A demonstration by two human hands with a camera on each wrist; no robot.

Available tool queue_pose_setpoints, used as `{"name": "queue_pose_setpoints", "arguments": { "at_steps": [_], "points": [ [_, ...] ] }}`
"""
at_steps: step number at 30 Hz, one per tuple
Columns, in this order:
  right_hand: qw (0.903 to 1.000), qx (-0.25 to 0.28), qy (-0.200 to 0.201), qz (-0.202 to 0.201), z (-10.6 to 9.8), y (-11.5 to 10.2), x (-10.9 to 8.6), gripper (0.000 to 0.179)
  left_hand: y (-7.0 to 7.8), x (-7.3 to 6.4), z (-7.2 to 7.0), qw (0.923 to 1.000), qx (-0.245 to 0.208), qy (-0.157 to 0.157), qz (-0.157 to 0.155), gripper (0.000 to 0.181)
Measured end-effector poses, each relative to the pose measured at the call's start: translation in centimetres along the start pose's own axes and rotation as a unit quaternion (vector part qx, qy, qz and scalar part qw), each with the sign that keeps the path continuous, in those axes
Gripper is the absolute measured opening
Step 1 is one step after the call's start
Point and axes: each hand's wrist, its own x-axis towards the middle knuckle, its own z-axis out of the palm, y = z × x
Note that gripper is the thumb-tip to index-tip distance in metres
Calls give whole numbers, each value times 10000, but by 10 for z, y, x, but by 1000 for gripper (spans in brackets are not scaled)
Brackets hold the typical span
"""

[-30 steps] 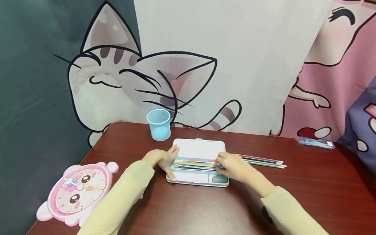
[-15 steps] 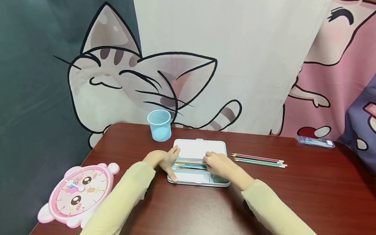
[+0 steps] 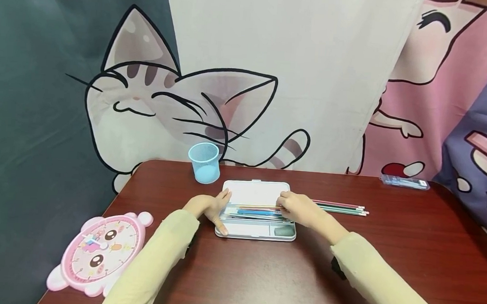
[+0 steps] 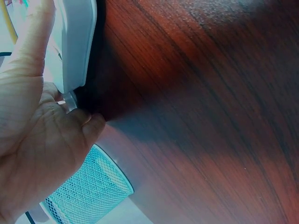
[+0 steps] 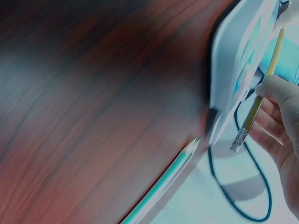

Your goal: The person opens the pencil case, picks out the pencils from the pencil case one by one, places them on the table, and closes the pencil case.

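Observation:
An open white pencil case (image 3: pixel 251 188) lies on the table, with a blue pen (image 3: pixel 258 212) and several other slim writing tools in its tray. My left hand (image 3: pixel 211 208) grips the case's left side, thumb at the front and the other fingers by the lid. Over the right end of the case, my right hand (image 3: pixel 302 210) pinches a yellow pencil (image 5: pixel 256 106) between thumb and fingers. In the right wrist view its eraser end sticks out below the hand. Several pencils (image 3: pixel 343 209) lie just right of the case, partly hidden by the right hand.
A blue mesh pen cup (image 3: pixel 205 166) stands behind the case to the left. A pink toy clock (image 3: pixel 102 250) lies at the front left, near the left forearm. At the table's back right lies a clear blue plastic box (image 3: pixel 404 182).
My right hand went left into the tray, then came back right and a little up with the yellow pencil. The left hand stays on the case.

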Motion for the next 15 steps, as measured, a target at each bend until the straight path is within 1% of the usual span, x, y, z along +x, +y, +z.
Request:
{"name": "queue_pose_setpoints", "arguments": {
  "at_steps": [3,7,12,15],
  "points": [
    [9999,-21,41,108,-2,10,-12,8,-1,1,1,10000,-19,-10,0,121],
    [9995,-58,204,237,-4,25,-31,11,0,-1,1,10000,-23,-11,18,120],
    [9978,-207,563,276,-4,48,-58,14,1,-3,1,10000,-28,-9,18,120],
    [9962,-259,785,284,-3,61,-75,17,0,-2,0,10000,-38,-28,11,121]
  ]
}}
